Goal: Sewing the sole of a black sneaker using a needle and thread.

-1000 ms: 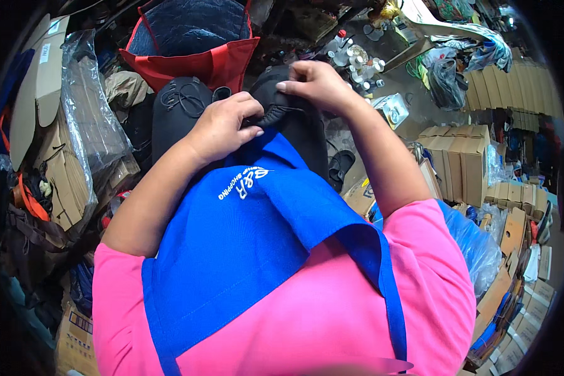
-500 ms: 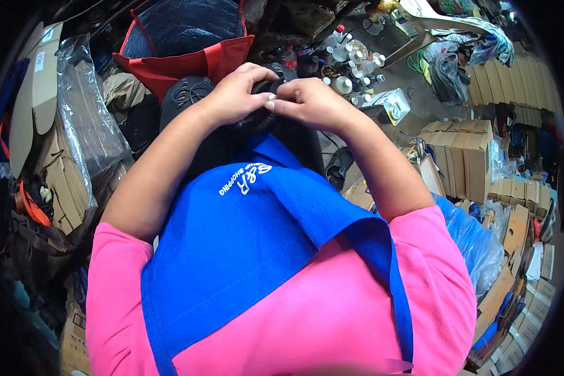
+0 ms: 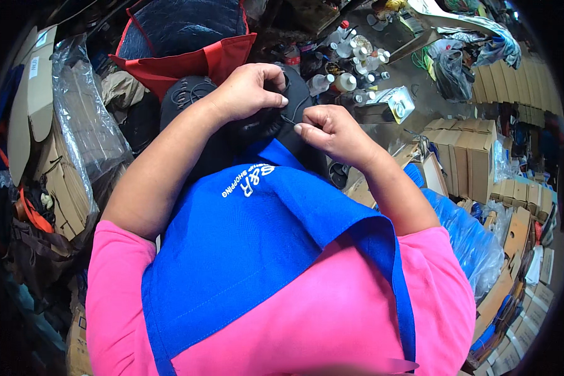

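Over my lap, a black lace-up shoe (image 3: 296,94) lies beneath my hands, its dark shape merging with the dark clothing around it. My left hand (image 3: 254,94) is curled over it, thumb and forefinger bent around the black material; the other fingertips are hidden. To the right, my right hand (image 3: 335,133) is closed in a pinch on a thin black shoelace (image 3: 289,119), which runs from the shoe toward the fingertips. A second black shoe (image 3: 185,94) with a loose looped lace rests left of my left forearm. A blue apron (image 3: 225,244) covers my front.
Beyond my hands stands an open red bag (image 3: 188,59) with a silvery lining. Several bottles (image 3: 344,82) cluster at the far right. Cardboard boxes (image 3: 464,156) are stacked on the right. Flat cardboard and clear plastic (image 3: 84,119) lean at the left.
My hands, earlier close together at the shoe, are now apart. The right hand has moved right and down with the lace drawn out. The left hand stays near the same place.
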Motion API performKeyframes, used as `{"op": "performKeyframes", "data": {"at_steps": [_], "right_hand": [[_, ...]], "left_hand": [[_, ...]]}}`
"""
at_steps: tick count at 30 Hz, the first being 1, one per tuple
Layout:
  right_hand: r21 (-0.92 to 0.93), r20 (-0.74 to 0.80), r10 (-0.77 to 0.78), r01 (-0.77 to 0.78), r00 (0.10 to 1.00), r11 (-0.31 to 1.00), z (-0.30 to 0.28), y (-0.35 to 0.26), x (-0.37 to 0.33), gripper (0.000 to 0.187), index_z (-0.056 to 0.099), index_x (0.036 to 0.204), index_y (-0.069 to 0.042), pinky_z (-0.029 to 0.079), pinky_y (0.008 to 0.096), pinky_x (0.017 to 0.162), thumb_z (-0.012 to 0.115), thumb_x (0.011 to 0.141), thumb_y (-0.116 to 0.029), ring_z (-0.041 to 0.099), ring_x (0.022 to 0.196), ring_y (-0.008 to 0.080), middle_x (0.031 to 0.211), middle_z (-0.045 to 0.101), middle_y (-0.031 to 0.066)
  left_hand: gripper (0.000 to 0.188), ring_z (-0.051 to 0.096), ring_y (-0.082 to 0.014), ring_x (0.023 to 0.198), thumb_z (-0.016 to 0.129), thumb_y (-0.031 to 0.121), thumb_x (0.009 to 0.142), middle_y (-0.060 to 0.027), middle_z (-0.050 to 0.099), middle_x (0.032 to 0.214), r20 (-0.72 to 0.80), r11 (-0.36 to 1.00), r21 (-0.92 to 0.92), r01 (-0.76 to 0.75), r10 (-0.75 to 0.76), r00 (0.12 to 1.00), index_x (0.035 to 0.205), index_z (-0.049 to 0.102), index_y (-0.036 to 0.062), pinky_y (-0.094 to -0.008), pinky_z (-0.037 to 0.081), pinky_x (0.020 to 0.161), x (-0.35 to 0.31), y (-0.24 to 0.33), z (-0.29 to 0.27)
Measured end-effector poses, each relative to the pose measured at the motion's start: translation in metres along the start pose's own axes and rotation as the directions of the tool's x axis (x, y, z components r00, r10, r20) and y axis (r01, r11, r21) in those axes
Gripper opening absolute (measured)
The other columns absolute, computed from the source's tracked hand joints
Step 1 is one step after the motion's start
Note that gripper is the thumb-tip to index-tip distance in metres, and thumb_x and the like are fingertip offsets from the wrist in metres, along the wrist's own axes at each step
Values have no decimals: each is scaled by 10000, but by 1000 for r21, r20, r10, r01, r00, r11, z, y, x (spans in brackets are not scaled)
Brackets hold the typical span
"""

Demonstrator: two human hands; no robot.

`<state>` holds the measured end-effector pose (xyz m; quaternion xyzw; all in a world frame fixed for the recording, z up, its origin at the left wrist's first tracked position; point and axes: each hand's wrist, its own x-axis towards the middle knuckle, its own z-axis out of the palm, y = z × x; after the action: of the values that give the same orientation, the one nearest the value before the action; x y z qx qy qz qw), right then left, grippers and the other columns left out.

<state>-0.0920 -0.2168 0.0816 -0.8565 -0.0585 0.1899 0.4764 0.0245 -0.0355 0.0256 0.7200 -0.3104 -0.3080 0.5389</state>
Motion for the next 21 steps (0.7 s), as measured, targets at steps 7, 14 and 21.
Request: {"op": "performKeyframes", "data": {"at_steps": [7,14,21], "right_hand": [[9,-178,-105,109,978,994,-21,-5,-5,133,641,825,-16,422,278,582,619,868,-139,510,651,109,685,515,23],[-304,-125,-113,70,986,950,-15,-1,8,200,700,993,-95,487,339,694,620,809,-93,608,767,262,826,594,109],[-405,-94,-114,67,989,912,-20,-2,14,229,706,974,-93,501,370,752,605,770,-109,618,817,298,853,604,133]], "left_hand": [[243,572,-80,845,684,114,807,-13,644,897,227,989,-93,111,-87,970,1019,649,0,-237,456,773,5,-1,-29],[308,613,-133,944,634,111,830,-75,686,1007,319,993,-64,98,-73,945,1121,653,11,-279,450,903,7,-5,-34],[308,612,-125,938,610,75,832,-76,689,1006,340,997,-36,62,-46,939,1132,652,19,-269,448,908,6,0,-33]]}}
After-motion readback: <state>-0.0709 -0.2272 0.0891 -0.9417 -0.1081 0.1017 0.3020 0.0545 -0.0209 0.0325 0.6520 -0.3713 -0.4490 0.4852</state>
